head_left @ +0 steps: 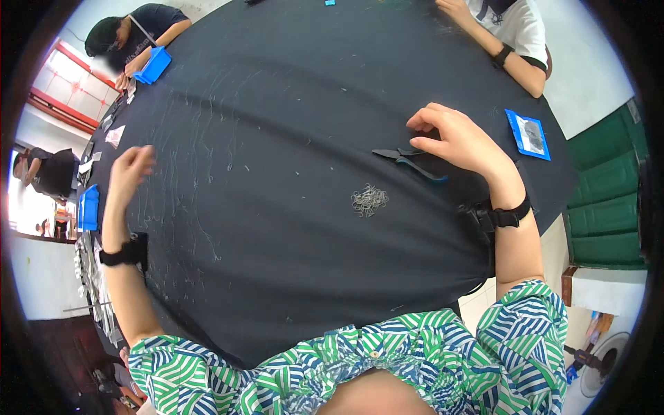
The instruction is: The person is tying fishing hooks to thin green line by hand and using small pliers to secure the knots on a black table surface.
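Observation:
My right hand [453, 138] hovers over the handle end of a pair of pliers [395, 156] lying on the black-covered table. Its thumb and fingers are apart, and no object shows between them. One pliers handle with blue on it sticks out below the hand. A small heap of thin grey wire pieces [370, 200] rests nearer to me. My left hand [129, 173] is raised at the table's left side, its fingers curled together; whatever they pinch cannot be made out. Long, thin pale threads [209, 149] run across the cloth beside it.
The black cloth [297, 256] has folds and tiny pale scraps. A blue packet [528, 135] lies at the right edge. Blue bins [88, 208] stand along the left. Two people sit across the table, one at far left by another blue bin [152, 66], one at far right.

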Demonstrator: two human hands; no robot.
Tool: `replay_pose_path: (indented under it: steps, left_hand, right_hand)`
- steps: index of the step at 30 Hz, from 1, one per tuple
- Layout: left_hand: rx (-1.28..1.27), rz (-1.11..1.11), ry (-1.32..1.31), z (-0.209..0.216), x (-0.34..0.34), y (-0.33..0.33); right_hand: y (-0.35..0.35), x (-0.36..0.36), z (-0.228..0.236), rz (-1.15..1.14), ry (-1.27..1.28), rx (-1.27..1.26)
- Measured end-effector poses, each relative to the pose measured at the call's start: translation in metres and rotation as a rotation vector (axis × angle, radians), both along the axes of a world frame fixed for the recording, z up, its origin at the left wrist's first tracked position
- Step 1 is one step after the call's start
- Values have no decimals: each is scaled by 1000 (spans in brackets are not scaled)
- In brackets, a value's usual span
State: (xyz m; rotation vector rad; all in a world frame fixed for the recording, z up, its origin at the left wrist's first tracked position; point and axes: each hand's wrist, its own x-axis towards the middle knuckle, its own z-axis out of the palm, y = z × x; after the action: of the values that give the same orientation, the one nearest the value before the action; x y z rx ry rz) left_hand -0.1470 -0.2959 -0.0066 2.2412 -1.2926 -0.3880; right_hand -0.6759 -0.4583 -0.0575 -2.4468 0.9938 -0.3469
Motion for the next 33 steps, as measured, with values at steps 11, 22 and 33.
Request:
replay_pose_path:
  steps: [11, 22, 33]
  left_hand:
    - [78, -1116, -41, -13, -256, 45]
    - [69, -1142, -119, -42, -293, 61]
    - [78, -1258, -243, -55, -306, 74]
  right_hand:
    - [-9, -5, -7, -2, 144, -163]
    - [-23, 13, -9, 28, 230, -273]
    - [-12, 18, 5, -130, 519, -111]
